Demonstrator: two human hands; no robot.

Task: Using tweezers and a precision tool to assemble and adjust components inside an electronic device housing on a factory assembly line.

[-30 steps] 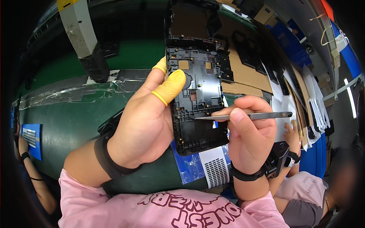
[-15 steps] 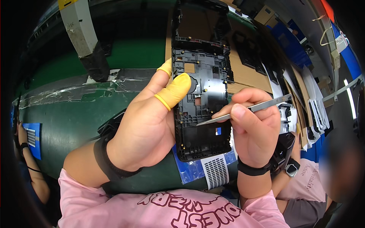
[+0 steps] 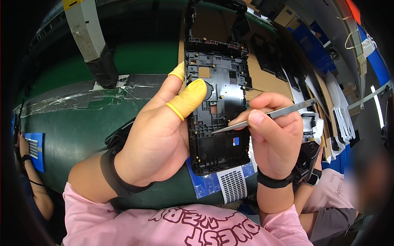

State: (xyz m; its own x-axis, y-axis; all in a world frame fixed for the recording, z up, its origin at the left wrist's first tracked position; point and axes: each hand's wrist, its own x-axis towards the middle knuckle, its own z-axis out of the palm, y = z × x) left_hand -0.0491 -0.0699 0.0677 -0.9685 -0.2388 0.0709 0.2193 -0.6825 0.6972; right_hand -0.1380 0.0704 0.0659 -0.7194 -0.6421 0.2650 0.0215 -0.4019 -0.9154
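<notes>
A long black plastic housing (image 3: 217, 102) with ribs, cutouts and small brass inserts is tilted up in front of me. My left hand (image 3: 158, 127) grips its left side, with yellow finger cots (image 3: 188, 98) on the thumb and a finger; the other fingers are hidden behind the part. In my right hand (image 3: 275, 139) is a pair of metal tweezers (image 3: 283, 112), pinched between thumb and fingers. The tips touch or hover just over the housing's lower middle; anything between them is too small to make out. My right fingertips are close to the housing's right edge.
Under the housing lie a blue sheet (image 3: 201, 182) and a white sheet of small dark labels (image 3: 232, 184) on the green table (image 3: 69, 135). Cardboard (image 3: 266, 84) carries more black parts (image 3: 266, 53). A grey post (image 3: 84, 33) stands far left. Co-workers' arms (image 3: 37, 188) show at both sides.
My hands, the housing and the tweezers stay almost still. At the right, the co-worker's arm and body have shifted slightly.
</notes>
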